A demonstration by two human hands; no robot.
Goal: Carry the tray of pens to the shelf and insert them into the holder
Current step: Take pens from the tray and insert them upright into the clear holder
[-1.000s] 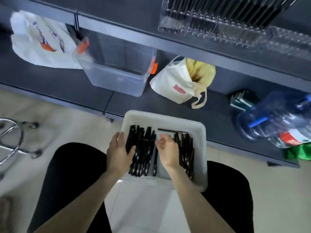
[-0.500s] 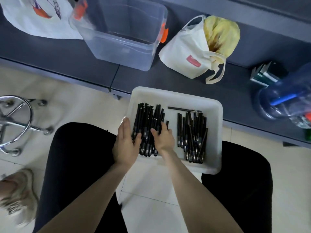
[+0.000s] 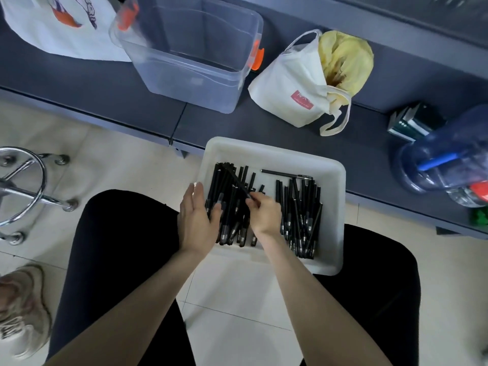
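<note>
Smooth white rectangular tray (image 3: pixel 274 149), slim black pens (image 3: pixel 298 207); inside tray, left hand (image 3: pixel 196 220) flat, outstretched against them; right hand (image 3: pixel 265 216) pinching one slanted pen (image 3: pixel 236 180).

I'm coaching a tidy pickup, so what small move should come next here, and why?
Probably swing the slanted pen parallel and drop it into the left bunch. The right hand pinches its near end while it lies crosswise over that bunch, which the left hand steadies from the side in the tray.
</note>
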